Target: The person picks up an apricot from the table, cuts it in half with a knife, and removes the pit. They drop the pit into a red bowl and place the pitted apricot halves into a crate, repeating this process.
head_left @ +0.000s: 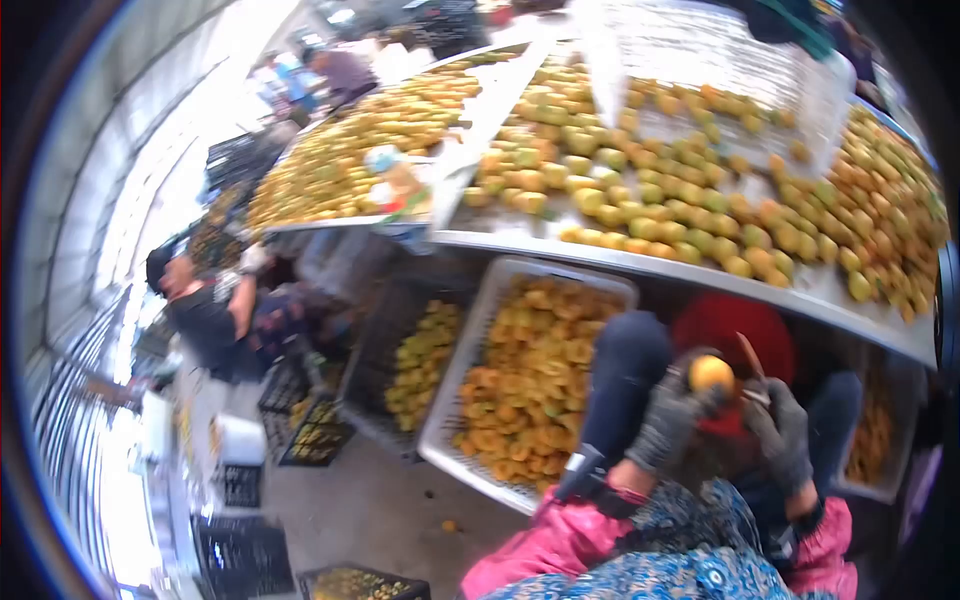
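Note:
Between my knees, my left hand, in a dark grey glove, grips a round yellow-orange fruit at its fingertips. Just to the right, my gloved right hand is closed on a thin knife-like tool that points upward; blur hides its exact shape. The tool and the fruit appear slightly apart. Behind both hands is a red rounded object, partly covered by them.
A metal-edged table carries many yellow-green fruits ahead of me. Left of my knee stands a white crate of orange fruit, beside a dark crate. Another crate sits at right. A person works at far left.

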The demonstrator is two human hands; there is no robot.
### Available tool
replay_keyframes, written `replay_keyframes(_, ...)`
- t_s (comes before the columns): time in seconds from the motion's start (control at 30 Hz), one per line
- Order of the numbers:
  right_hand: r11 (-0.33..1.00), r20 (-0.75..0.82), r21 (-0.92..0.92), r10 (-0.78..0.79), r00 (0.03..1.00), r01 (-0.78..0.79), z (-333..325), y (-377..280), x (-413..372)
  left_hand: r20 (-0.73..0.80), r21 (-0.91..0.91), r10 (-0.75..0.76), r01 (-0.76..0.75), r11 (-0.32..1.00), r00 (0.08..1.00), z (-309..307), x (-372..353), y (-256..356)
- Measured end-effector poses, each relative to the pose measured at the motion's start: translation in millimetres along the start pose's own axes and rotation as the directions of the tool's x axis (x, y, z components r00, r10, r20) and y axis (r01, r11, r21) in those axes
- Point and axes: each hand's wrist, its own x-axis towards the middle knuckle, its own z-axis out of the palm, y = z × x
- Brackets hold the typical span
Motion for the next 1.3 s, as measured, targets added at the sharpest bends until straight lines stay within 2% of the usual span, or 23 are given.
replay_keyframes(0.03, 0.659, 0.115, -0.544, -0.554, 0.824, 0.519, -2, 2, 0, -0.03, 0.066, 0.064, -0.062, 0.996, 0.998, 5, -4, 11)
replay_keyframes(0.07, 0.928, 0.015, -0.288, -0.241, 0.97, 0.235, -4, -2, -6, -0.024, 0.053, 0.039, -0.038, 0.998, 0.999, 7, -4, 12)
replay_keyframes(0.1, 0.997, -0.062, 0.055, 0.053, 0.997, -0.049, -2, 8, -12, 0.035, -0.123, 0.016, -0.012, 0.992, 0.999, 7, -3, 3)
replay_keyframes(0.2, 0.991, -0.096, 0.131, 0.044, 0.994, -0.031, -1, 21, -18, 0.166, -0.416, -0.006, 0.075, 0.906, 0.986, 14, 3, -19)
replay_keyframes(0.23, 0.966, -0.063, 0.207, 0.172, 0.983, -0.155, -2, 17, -20, 0.169, -0.428, -0.04, 0.109, 0.897, 0.985, 19, 3, -21)
replay_keyframes(0.3, 0.984, -0.11, 0.158, 0.094, 0.99, -0.076, 1, 27, -24, 0.049, -0.296, -0.13, 0.138, 0.945, 0.99, 22, 3, -34)
replay_keyframes(0.33, 0.984, -0.131, 0.158, 0.107, 0.986, -0.086, 2, 27, -27, 0.068, -0.292, -0.146, 0.159, 0.943, 0.987, 25, 3, -38)
replay_keyframes(0.4, 0.994, -0.194, 0.11, -0.004, 0.981, 0.026, 2, 30, -30, 0.174, -0.386, -0.128, 0.187, 0.904, 0.976, 32, 5, -43)
replay_keyframes(0.53, 0.997, -0.214, 0.065, -0.027, 0.976, 0.042, -1, 43, -32, 0.172, -0.395, -0.146, 0.204, 0.896, 0.974, 53, 0, -44)
replay_keyframes(0.63, 0.994, -0.203, -0.01, -0.109, 0.973, 0.109, -3, 53, -33, 0.199, -0.527, -0.185, 0.264, 0.808, 0.963, 66, -6, -37)
replay_keyframes(0.7, 0.992, -0.282, -0.028, -0.126, 0.951, 0.123, 0, 52, -30, 0.085, -0.444, -0.244, 0.256, 0.859, 0.966, 74, -10, -30)
replay_keyframes(0.73, 0.987, -0.277, -0.065, -0.156, 0.948, 0.144, 3, 57, -28, 0.05, -0.192, -0.159, 0.166, 0.967, 0.986, 68, -9, -38)
replay_keyframes(0.77, 0.98, -0.267, -0.096, -0.194, 0.944, 0.175, 7, 65, -25, 0.014, 0.084, -0.077, 0.075, 0.994, 0.997, 59, -6, -46)
replay_keyframes(0.83, 0.987, -0.2, 0.154, -0.006, 0.98, 0.038, 7, 65, -23, 0.034, -0.248, -0.181, 0.183, 0.951, 0.983, 59, -3, -45)
replay_keyframes(0.9, 0.965, -0.163, 0.261, 0.059, 0.985, -0.015, 11, 79, -21, 0.07, -0.332, -0.133, 0.149, 0.931, 0.989, 60, -4, -38)
replay_keyframes(0.93, 0.963, -0.147, 0.271, 0.041, 0.988, 0.001, 12, 79, -18, 0.064, -0.192, -0.111, 0.121, 0.974, 0.992, 57, -2, -35)
replay_keyframes(0.97, 0.953, -0.145, 0.302, 0.042, 0.989, 0.003, 11, 78, -17, 0.052, -0.189, -0.094, 0.102, 0.977, 0.994, 54, 1, -35)
replay_keyframes(1.03, 0.944, -0.136, 0.331, 0.043, 0.99, 0.005, 9, 68, -17, 0.173, -0.35, -0.068, 0.125, 0.928, 0.983, 43, 1, -38)
replay_keyframes(1.1, 0.957, 0.0, 0.291, -0.013, 1.0, 0.012, -8, 59, -14, 0.189, -0.354, -0.079, 0.143, 0.924, 0.979, 42, 4, -27)
replay_keyframes(1.13, 0.956, 0.0, 0.294, -0.012, 1.0, 0.012, -15, 53, -12, 0.214, -0.203, -0.047, 0.091, 0.975, 0.976, 40, 7, -23)
replay_keyframes(1.23, 0.997, 0.189, 0.022, -0.071, 0.979, 0.068, -43, 36, -2, 0.281, 0.228, -0.019, -0.047, 0.972, 0.96, 36, 18, -5)
replay_keyframes(1.27, 0.991, 0.244, 0.012, -0.13, 0.961, 0.131, -49, 54, 1, 0.319, 0.209, -0.051, -0.018, 0.978, 0.946, 35, 22, 1)
replay_keyframes(1.3, 0.996, 0.305, 0.083, -0.042, 0.951, 0.017, -53, 58, -1, 0.305, 0.41, -0.067, -0.068, 0.909, 0.95, 38, 26, 10)
